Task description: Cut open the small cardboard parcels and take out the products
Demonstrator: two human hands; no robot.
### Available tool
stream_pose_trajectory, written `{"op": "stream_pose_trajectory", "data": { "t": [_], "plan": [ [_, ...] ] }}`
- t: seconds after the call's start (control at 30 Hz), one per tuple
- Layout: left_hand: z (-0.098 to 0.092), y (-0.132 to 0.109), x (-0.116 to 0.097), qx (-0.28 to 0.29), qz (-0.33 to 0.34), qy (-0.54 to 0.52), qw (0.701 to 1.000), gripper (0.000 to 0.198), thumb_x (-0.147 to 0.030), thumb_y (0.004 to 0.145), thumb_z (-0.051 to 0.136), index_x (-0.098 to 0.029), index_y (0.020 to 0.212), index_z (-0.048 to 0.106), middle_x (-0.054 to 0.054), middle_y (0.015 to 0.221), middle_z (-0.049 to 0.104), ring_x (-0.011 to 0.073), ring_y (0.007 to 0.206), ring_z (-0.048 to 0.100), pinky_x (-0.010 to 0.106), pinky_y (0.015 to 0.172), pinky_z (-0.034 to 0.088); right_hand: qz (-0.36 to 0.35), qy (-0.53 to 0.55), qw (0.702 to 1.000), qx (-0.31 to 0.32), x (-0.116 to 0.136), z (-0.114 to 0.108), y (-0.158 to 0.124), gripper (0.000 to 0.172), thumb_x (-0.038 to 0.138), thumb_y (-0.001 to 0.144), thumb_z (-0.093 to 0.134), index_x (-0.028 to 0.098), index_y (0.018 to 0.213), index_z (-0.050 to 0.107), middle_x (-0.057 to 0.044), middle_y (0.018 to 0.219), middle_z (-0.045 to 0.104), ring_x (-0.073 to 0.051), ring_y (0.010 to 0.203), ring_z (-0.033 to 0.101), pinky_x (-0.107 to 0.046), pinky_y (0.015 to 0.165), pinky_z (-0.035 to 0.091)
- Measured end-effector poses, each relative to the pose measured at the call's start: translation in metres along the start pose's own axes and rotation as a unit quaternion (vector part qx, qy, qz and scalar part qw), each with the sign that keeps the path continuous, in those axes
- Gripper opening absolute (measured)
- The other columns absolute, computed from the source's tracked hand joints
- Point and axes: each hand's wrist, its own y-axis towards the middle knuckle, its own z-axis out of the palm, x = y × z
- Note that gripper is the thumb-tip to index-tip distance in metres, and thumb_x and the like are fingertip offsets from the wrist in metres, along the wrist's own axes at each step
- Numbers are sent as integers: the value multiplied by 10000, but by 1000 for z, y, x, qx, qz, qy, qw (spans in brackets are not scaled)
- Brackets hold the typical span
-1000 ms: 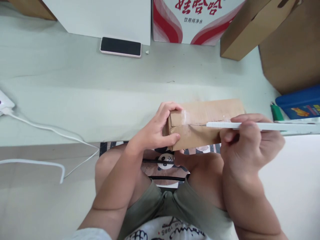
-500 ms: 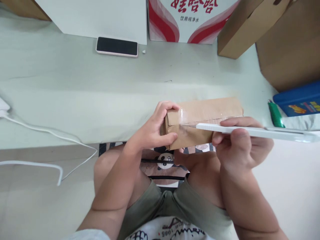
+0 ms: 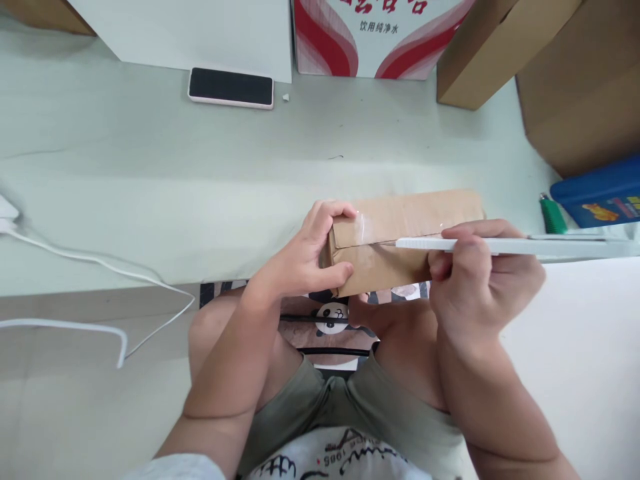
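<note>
A small brown cardboard box lies at the table's front edge, its top seam running lengthwise under clear tape. My left hand grips the box's left end, thumb on the near top panel and fingers over the far side. In my right hand is a white utility knife, held nearly level and pointing left. Its thin blade tip meets the taped seam near the left end of the box. Part of the box's right end is hidden behind my right hand.
A phone lies by a white panel at the back. Beyond stand a red-and-white carton and a tall cardboard box. To the right are a blue package and a green object. A white cable crosses the left side.
The knife has shifted slightly right and up in the picture, its blade tip moving along the seam. My left hand keeps its grip on the box.
</note>
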Motion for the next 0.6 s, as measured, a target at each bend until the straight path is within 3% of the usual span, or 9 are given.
{"op": "stream_pose_trajectory", "data": {
  "t": [0.2, 0.33, 0.5, 0.6],
  "plan": [
    [0, 0, 5, -1, 20, -3, 1000, 590, -436, 852, 696, -308, 1362, 428, 101, 1360, 480, 314, 1270, 510, 499, 1134, 486, -29, 54, 998, 0, 3, 3, 0, 180, 314, 988, 640, 222, 849, 707, 40, 593, 555, -103, 454, 513, -250, 399, 378],
    [-2, 0, 9, -29, 26, -29, 999, 634, -581, 856, 746, -337, 1374, 474, 95, 1371, 495, 320, 1278, 524, 499, 1139, 496, -90, 90, 992, -19, 0, 4, -4, 237, 408, 996, 656, 238, 834, 691, 40, 605, 537, -93, 442, 480, -247, 396, 377],
    [0, 0, 15, -56, 28, -66, 996, 732, -662, 784, 823, -365, 1380, 519, 80, 1395, 521, 321, 1280, 536, 485, 1109, 527, -157, 144, 957, -196, -23, -21, 17, 315, 472, 1007, 584, 248, 786, 576, 69, 576, 390, -57, 387, 358, -196, 364, 309],
    [6, -2, 16, -88, 13, -130, 988, 743, -750, 799, 763, -371, 1393, 529, 71, 1347, 567, 288, 1201, 581, 418, 985, 587, -83, 172, 938, -289, -47, -46, 42, 228, 448, 944, 534, 251, 829, 512, 93, 573, 300, -58, 395, 321, -183, 377, 258]
  ]
}}
